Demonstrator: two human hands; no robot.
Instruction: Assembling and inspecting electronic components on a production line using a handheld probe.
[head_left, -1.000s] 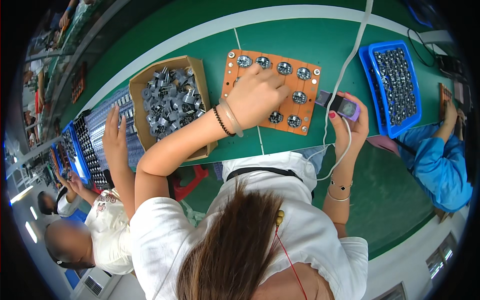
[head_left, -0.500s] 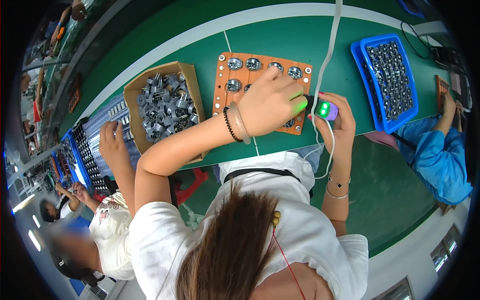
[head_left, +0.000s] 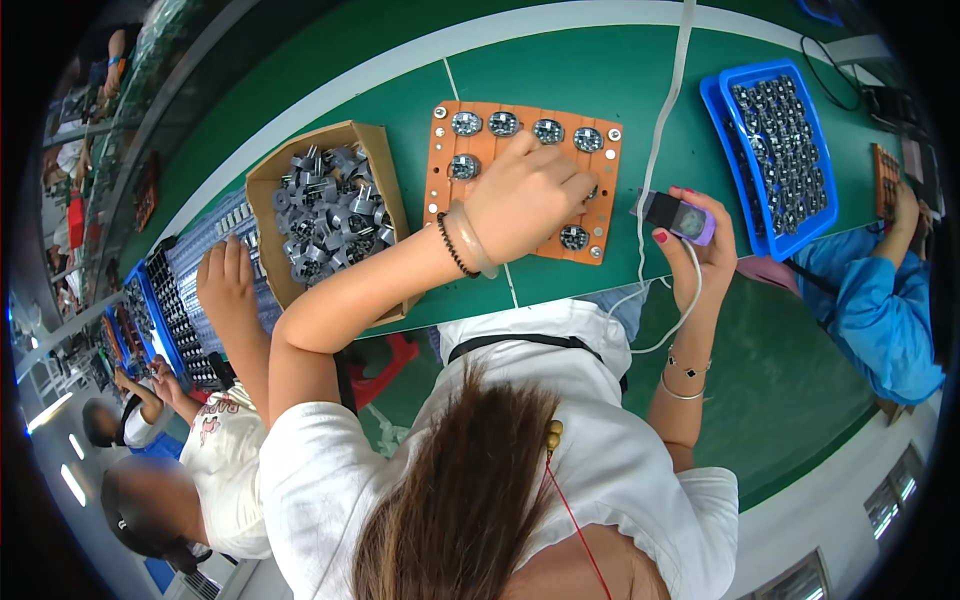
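My left hand (head_left: 528, 205) reaches over an orange fixture board (head_left: 437, 185), palm down with fingers curled onto its middle. Whatever those fingers pinch is hidden beneath the hand. Small round metallic-looking parts, one of them a round part (head_left: 466, 123) at the upper left, sit in the board's holes. To the right of the board, my right hand (head_left: 712, 240) grips a small black-and-purple handheld device (head_left: 678, 217) between thumb and fingers. Its dark end points toward the board without touching it, and its small window is unlit.
A cardboard box (head_left: 398, 190) of grey pronged parts stands left of the board. A blue tray (head_left: 765, 240) packed with small parts lies at the right. A white cable (head_left: 665, 110) hangs down past the device. Co-workers sit on both sides; one's hand (head_left: 228, 285) rests beside the box.
My right hand has drawn the device right, away from my left hand, and its green lights have gone out. My left hand has shifted slightly left.
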